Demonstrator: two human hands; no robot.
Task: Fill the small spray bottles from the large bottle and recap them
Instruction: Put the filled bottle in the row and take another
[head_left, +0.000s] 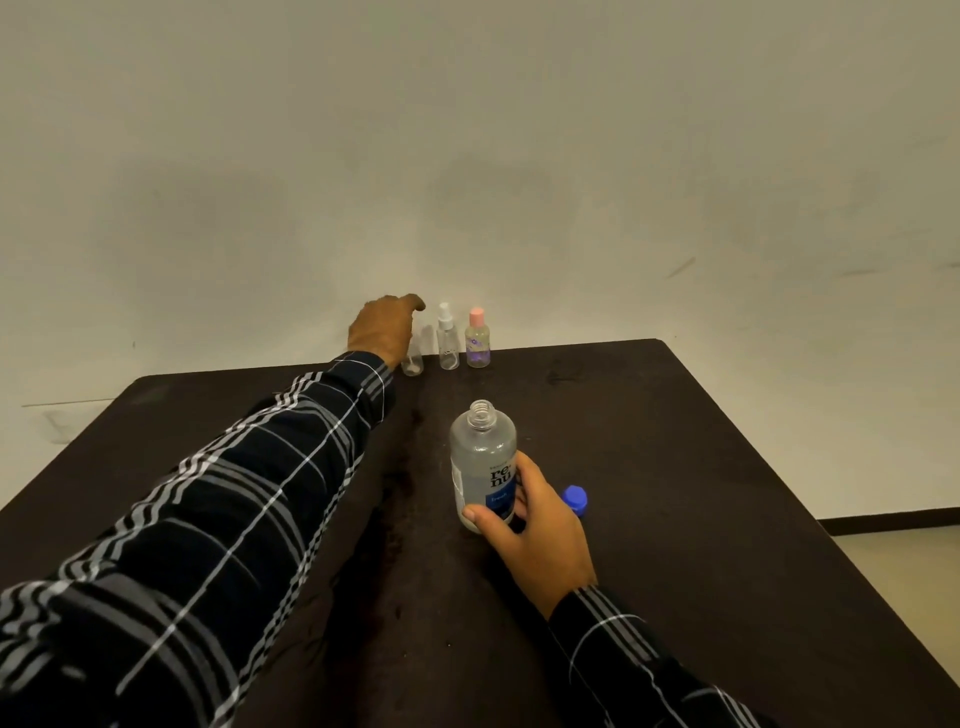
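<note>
The large clear bottle (483, 457) with a blue label stands uncapped in the middle of the dark table (727, 467). My right hand (535, 535) grips its lower body. Its blue cap (575, 500) lies on the table just right of that hand. At the far edge stand three small bottles. My left hand (384, 330) reaches over the leftmost clear one (414, 353), fingers curled at its top, which is hidden. Next to it is a clear spray bottle (447, 340) with a white nozzle, then a pink-capped bottle (477, 340) with purple liquid.
A pale wall (467, 156) rises right behind the table's far edge. The table's right edge drops to a light floor (904, 566) with a dark skirting strip. Dark stains run down the table's middle.
</note>
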